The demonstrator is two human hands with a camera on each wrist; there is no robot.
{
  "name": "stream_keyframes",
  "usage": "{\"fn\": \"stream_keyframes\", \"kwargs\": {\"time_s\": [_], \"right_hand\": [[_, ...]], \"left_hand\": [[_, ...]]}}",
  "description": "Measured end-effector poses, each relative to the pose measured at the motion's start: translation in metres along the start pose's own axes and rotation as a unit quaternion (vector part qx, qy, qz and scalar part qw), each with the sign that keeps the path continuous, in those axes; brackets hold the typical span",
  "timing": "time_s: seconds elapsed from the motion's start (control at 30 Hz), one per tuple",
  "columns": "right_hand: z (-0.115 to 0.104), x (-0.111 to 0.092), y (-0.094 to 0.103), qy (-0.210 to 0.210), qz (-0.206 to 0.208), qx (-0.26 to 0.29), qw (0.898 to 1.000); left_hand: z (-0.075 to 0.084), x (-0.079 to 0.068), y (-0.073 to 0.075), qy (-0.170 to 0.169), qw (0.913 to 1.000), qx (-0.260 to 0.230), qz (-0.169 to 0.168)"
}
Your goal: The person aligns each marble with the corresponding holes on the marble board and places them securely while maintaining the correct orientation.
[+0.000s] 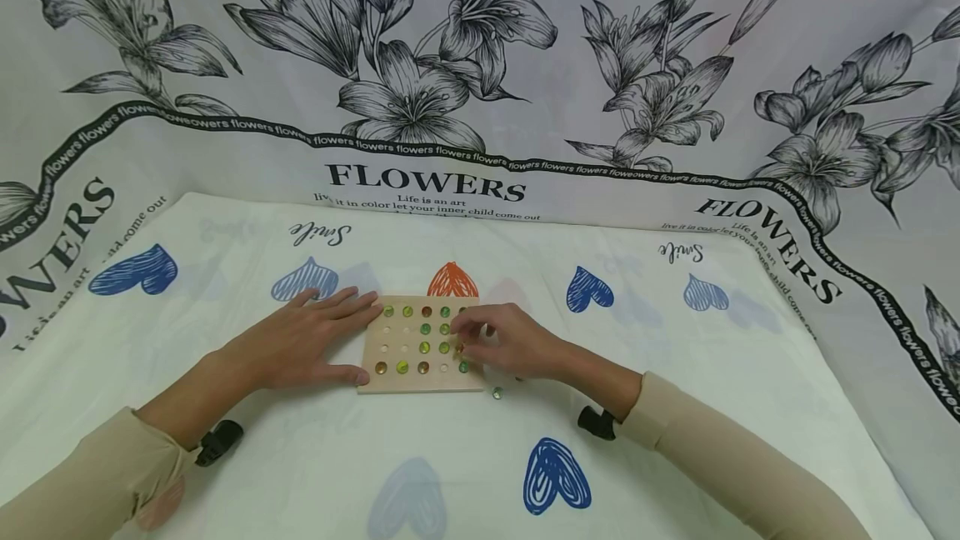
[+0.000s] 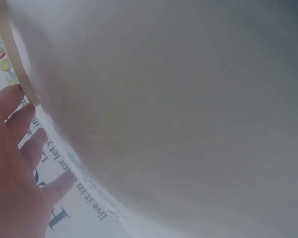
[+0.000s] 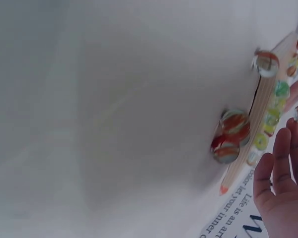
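Loose marbles (image 1: pixel 497 393): we saw these on the white cloth (image 1: pixel 480 457).
Wooden board (image 1: pixel 416 387): lay just left of those; glass marbles (image 1: pixel 424 347) sat in most holes, some left holes were bare.
Left hand (image 1: pixel 318 340): fingers spread, it touched the board's left side.
Right hand (image 1: pixel 513 342): over the board; we couldn't tell if it pinched a clear marble (image 3: pixel 297 114).
Back sheet (image 1: pixel 487 15): had black flowers.

The board (image 1: pixel 420 384) is pale beige, the marbles (image 1: pixel 425 347) green, yellow and amber (some swirled red).
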State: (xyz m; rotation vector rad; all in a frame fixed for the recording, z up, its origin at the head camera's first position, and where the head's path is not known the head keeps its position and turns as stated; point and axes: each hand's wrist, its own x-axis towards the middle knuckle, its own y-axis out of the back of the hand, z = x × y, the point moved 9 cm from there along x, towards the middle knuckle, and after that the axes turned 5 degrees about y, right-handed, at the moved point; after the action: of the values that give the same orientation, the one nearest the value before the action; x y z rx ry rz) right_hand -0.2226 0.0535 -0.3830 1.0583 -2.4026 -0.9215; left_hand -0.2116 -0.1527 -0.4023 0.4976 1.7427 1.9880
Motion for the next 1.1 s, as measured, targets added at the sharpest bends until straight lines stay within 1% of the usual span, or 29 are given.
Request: {"fn": "stream_keyframes", "kwargs": {"time_s": [0.13, 0.27, 0.4, 0.67, 0.93, 1.1], "right_hand": [[-0.007, 0.003, -0.008, 0.020, -0.011, 0.000, 1.000], [-0.013, 0.004, -0.015, 0.031, -0.022, -0.009, 0.999], [-0.015, 0.006, -0.017, 0.031, -0.027, -0.025, 0.999], [-0.012, 0.008, -0.022, 0.026, -0.031, -0.069, 0.997], [-0.010, 0.009, -0.023, 0.031, -0.034, -0.084, 0.995], [-0.012, 0.009, -0.023, 0.031, -0.037, -0.084, 0.995]], "left_hand": [[0.000, 0.000, 0.000, -0.001, 1.0000, 0.001, 0.000], [0.001, -0.001, 0.001, -0.005, 1.0000, -0.001, 0.004], [0.002, -0.001, 0.002, -0.008, 0.9999, -0.003, 0.006], [0.002, -0.001, 0.001, -0.006, 1.0000, -0.004, 0.006], [0.002, -0.001, 0.002, -0.004, 1.0000, -0.003, 0.004], [0.002, -0.001, 0.003, -0.002, 1.0000, -0.003, 0.001]]}}
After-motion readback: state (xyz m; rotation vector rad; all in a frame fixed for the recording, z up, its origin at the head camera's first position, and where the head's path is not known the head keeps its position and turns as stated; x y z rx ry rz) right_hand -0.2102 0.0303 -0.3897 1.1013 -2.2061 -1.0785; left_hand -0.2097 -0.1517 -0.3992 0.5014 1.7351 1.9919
